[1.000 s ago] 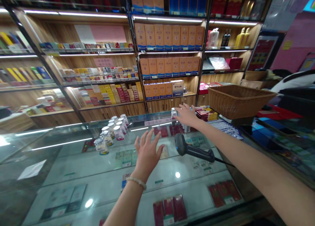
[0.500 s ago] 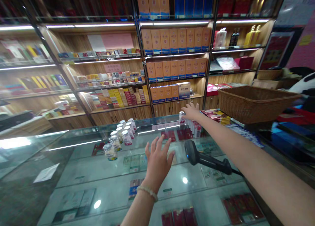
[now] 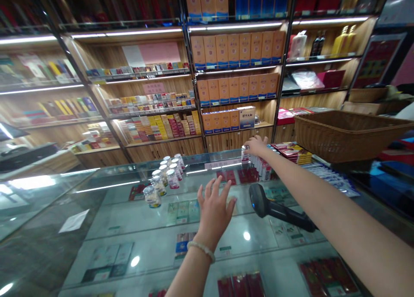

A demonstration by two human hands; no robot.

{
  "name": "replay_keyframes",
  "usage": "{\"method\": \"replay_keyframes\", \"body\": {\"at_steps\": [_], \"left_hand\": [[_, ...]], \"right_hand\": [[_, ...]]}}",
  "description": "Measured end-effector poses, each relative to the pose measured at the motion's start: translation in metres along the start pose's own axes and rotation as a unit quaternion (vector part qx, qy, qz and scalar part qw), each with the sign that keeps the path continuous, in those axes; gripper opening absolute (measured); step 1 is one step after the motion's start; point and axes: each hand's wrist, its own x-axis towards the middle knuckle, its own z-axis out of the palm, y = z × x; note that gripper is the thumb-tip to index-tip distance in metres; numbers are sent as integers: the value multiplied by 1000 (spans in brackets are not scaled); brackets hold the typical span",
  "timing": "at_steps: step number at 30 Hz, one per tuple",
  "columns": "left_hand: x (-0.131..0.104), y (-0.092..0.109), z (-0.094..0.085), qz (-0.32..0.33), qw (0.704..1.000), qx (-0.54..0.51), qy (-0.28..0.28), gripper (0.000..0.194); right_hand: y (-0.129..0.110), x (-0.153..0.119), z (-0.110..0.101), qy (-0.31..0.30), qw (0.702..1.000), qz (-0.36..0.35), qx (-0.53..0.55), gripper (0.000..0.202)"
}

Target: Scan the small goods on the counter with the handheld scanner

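Note:
My left hand [image 3: 215, 206] hovers over the glass counter [image 3: 226, 256] with its fingers spread and nothing in them. To its left stand several small jars [image 3: 158, 185] with white lids, in two slanting rows. My right hand [image 3: 258, 147] reaches far out to the counter's back edge, its fingers apart. Its thumb side is beside a small white-lidded jar [image 3: 245, 154], seemingly touching it. Just below that hand stands a group of small red-and-white containers [image 3: 265, 170], partly hidden by the forearm. A black handheld barcode scanner [image 3: 278, 208] lies between my arms.
A brown wicker basket [image 3: 343, 137] stands on the right, behind yellow-red packs [image 3: 293, 152] and blue-white packs [image 3: 333, 176]. Shelves of boxes [image 3: 233, 51] line the wall. A white paper [image 3: 73, 220] lies at left.
The view has shifted slightly, so the scene sits a little farther right. Both hands keep nearly the same pose, the right one still by the jar with its fingers slightly lower.

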Motion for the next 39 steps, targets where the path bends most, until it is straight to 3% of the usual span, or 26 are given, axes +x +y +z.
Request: {"method": "replay_keyframes", "body": {"at_steps": [9,20,27,39], "left_hand": [[2,2,-2,-7,1000,-2,-2,48],[4,-1,-7,-28,999,-14,6,54],[8,1,-10,-17,1000,-18,1,53],[10,7,-11,-11,1000,-26,-5,50]], "right_hand": [[-16,-33,-32,60,995,-73,25,42],[-22,-119,-69,109,981,-91,134,37],[-11,-165,-61,154,953,-97,242,41],[5,-178,-39,161,946,-96,265,47]]}}
